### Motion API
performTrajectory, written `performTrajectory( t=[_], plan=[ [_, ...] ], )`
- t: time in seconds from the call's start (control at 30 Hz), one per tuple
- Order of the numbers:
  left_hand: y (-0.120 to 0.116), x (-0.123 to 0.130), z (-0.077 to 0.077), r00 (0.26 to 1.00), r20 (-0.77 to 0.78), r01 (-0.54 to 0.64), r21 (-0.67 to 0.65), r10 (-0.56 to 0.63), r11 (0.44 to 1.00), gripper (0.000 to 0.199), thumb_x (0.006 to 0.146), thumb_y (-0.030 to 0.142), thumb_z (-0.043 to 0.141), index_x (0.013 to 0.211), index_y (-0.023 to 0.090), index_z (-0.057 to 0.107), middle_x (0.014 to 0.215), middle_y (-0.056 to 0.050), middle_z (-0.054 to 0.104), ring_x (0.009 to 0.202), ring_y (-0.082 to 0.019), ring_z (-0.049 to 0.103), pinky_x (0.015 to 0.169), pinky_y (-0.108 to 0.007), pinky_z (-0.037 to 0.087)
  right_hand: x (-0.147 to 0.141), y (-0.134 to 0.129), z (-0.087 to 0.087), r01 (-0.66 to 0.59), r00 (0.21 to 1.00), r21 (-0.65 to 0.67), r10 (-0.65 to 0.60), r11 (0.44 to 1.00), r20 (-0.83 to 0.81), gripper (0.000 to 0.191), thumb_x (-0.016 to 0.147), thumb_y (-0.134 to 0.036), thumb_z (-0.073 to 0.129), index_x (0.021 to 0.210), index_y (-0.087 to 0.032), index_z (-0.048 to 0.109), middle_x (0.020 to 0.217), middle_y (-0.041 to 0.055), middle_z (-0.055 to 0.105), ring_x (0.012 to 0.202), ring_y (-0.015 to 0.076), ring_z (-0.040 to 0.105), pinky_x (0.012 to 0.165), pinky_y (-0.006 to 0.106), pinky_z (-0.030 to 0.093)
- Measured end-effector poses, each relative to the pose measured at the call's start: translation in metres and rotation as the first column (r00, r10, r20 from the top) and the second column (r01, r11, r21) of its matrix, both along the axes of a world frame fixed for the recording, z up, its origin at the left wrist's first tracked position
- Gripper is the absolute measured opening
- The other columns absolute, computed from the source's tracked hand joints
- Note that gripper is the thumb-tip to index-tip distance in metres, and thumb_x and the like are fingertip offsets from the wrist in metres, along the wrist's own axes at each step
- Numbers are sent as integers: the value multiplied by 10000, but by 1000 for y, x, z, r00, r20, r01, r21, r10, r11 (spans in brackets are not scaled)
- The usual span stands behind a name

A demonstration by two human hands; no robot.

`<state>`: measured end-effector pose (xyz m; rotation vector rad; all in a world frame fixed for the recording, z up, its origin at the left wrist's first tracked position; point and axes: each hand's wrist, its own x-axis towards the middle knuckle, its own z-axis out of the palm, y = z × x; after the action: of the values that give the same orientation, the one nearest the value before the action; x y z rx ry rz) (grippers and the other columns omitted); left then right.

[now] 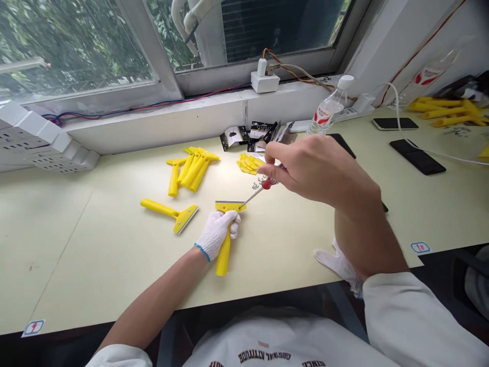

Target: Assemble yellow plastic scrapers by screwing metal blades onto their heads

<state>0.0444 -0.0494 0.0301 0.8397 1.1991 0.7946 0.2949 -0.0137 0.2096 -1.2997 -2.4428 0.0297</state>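
My left hand (220,228), in a white knit glove, is closed around the neck of a yellow scraper (223,257), whose head and metal blade point away from me. Bare, my right hand (301,163) grips a screwdriver (266,183) by its red handle. The shaft slants down to the left, and its tip meets the right side of the scraper head. Left of the gloved hand lies another yellow scraper (168,211) with a blade on it. Small screws (256,184) are scattered behind the screwdriver, beside a heap of small yellow plates (248,163).
Several yellow scraper handles (194,168) are piled at the back left. Black-and-white cards (234,136) and a water bottle (328,109) stand along the sill. A loose white glove (340,262) lies under my right forearm. Phones (417,156) and more yellow handles (451,109) are at right.
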Motion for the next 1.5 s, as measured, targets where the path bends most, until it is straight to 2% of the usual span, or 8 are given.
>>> performTrajectory(
  t=[0.17,0.47,0.67,0.9,1.0,1.13,1.3,1.5],
  plan=[
    [1,-3,-4,1000,-12,29,20,-29,999,261,937,396,685,811,168,661,611,14,522,518,-98,456,514,-235,386,10,4,0,-318,946,-91,309,944,-98,141,1050,-234,535,1129,-207,648,1063,98,711,847,221,613,764,346,420],
    [0,-4,-4,996,-55,72,23,-71,997,282,946,411,684,817,160,679,617,3,538,514,-103,463,515,-244,382,12,8,-1,-396,905,53,399,917,-147,86,1073,-223,603,1035,-207,678,955,49,712,805,186,648,741,326,461],
    [-2,-3,1,998,-22,63,-1,-63,998,290,943,427,692,809,171,668,600,12,530,508,-109,453,517,-250,380,2,15,-14,-332,851,46,320,942,-418,244,988,-385,799,1136,-232,678,922,8,737,723,159,677,695,313,517],
    [-6,-3,-1,994,33,104,83,-107,991,384,999,532,637,904,164,690,642,-11,603,511,-127,493,542,-272,407,21,91,-50,4,525,34,27,999,-851,549,996,-808,581,1201,-303,644,836,11,646,666,174,646,493,286,452],
    [-4,-1,-4,973,204,84,99,-103,992,435,1002,595,591,1093,181,690,899,-59,717,533,-122,499,536,-289,427,52,123,-71,11,675,-248,-190,969,-712,508,970,-753,681,1075,-257,682,742,6,622,590,152,578,469,270,434],
    [-2,2,-8,927,361,73,102,-105,992,629,986,728,485,1212,180,693,1099,-137,746,611,-164,577,579,-336,487,76,150,-106,258,877,-557,-434,789,-208,283,1026,-464,731,1052,-185,695,884,60,730,657,139,629,548,254,475],
    [-3,2,-9,974,228,-7,76,-10,997,520,982,637,641,1233,187,710,1241,-149,734,719,-168,635,654,-340,544,78,164,-138,511,841,-552,-517,659,162,235,992,-357,750,1043,-127,741,932,142,780,687,214,700,627,322,494],
    [-6,2,-8,996,87,-33,169,19,985,423,913,361,806,1267,233,612,1088,-63,735,768,-175,703,728,-339,570,73,162,-147,616,788,-458,-511,641,343,281,896,-387,853,1009,-137,791,1018,179,782,966,302,736,768,335,518]
  ],
)
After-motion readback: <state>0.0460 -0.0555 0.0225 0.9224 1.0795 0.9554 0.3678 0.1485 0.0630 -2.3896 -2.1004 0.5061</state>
